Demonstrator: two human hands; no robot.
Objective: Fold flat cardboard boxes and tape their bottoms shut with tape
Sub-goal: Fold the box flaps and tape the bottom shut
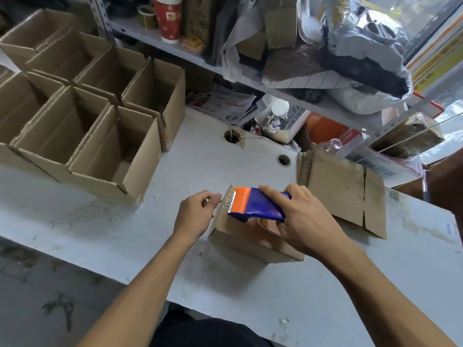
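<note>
A: Item one, grip?
B: Right hand (pixel 304 222), centre of the frame, fingers and thumb wrapped round the blue plastic tape dispenser with orange blade guard (pixel 253 205); its brown tape roll (pixel 269 227) shows just below the palm.

A: Where does the dispenser sit?
B: On top of the small brown folded cardboard box (pixel 244 240), serrated edge at the box's far left corner, where shiny clear tape (pixel 228 196) runs over the edge.

A: Other hand?
B: Left hand (pixel 195 216), fingers loosely curled, fingertips at the box's left side by the taped corner; whether they hold anything, cannot tell.

A: Surface?
B: Scuffed white worktable (pixel 175 246).

A: Stock nearby?
B: Flat unfolded brown cardboard blanks (pixel 343 194), right of centre, just beyond the right hand. Open erected brown cardboard boxes (pixel 82 108), upper left, packed side by side.
</note>
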